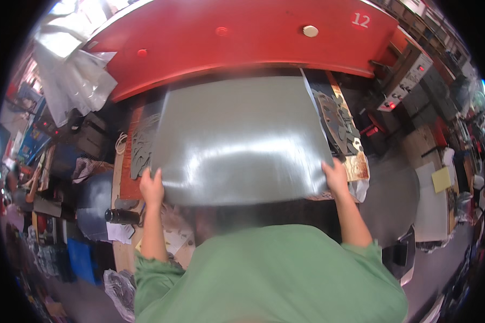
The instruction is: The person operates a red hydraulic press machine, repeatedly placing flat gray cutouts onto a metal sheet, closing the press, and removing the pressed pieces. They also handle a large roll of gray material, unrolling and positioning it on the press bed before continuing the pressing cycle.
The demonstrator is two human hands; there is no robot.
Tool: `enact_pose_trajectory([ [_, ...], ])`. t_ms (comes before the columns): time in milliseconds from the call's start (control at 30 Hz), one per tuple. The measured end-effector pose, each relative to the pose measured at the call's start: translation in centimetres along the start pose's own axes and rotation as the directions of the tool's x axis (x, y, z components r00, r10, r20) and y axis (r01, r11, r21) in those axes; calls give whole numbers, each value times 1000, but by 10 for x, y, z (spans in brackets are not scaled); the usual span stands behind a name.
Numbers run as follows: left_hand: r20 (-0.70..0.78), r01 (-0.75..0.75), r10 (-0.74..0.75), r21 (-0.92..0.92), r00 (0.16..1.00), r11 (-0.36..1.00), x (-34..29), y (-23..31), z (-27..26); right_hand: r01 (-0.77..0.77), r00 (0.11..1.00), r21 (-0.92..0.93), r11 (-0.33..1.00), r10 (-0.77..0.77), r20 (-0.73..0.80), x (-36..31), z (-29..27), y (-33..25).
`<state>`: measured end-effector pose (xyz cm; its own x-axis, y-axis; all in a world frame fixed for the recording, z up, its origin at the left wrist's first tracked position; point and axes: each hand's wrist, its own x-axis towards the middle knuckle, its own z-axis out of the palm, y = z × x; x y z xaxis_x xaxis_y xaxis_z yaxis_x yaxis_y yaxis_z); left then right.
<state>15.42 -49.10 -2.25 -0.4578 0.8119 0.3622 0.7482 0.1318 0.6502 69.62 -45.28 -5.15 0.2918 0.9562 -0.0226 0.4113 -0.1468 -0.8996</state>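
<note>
A large, glossy grey-green sheet (242,121) stretches in front of me, its far edge under the red machine beam (242,37). My left hand (152,187) pinches its near left corner, thumb on top. At the near right corner, my right hand (335,177) grips the same sheet between thumb and fingers. Light glares off the sheet's near half. Flat grey cut pieces (143,148) lie beside its left edge, and more dark flat cut-out scraps (337,121) are heaped along its right edge. Whatever lies beneath the sheet is hidden.
A control box (407,81) with lit red lights hangs at the right. Clear plastic sheeting (73,81) hangs at the upper left. A dark bottle (122,216) lies near papers by my left forearm. A table (432,210) with a yellow note stands farther right.
</note>
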Motion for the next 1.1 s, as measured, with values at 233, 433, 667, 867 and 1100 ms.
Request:
enact_pose_trajectory([
  [233,137,110,-198,481,971,870,110,14,90,-5,981,-590,807,-111,-160,112,42,-53],
  [433,32,-9,-8,505,999,863,135,-8,105,-1,847,-787,616,-419,-328,113,103,-46],
  [667,27,-81,79,532,997,843,121,-10,137,-8,795,-809,588,-487,-362,137,53,-33],
  [867,-105,-144,237,545,966,826,109,-16,140,-54,979,-659,750,-89,-181,195,11,13],
  [1100,-131,-221,312,462,941,859,96,-30,151,293,926,-506,811,-373,-62,177,-35,42],
])
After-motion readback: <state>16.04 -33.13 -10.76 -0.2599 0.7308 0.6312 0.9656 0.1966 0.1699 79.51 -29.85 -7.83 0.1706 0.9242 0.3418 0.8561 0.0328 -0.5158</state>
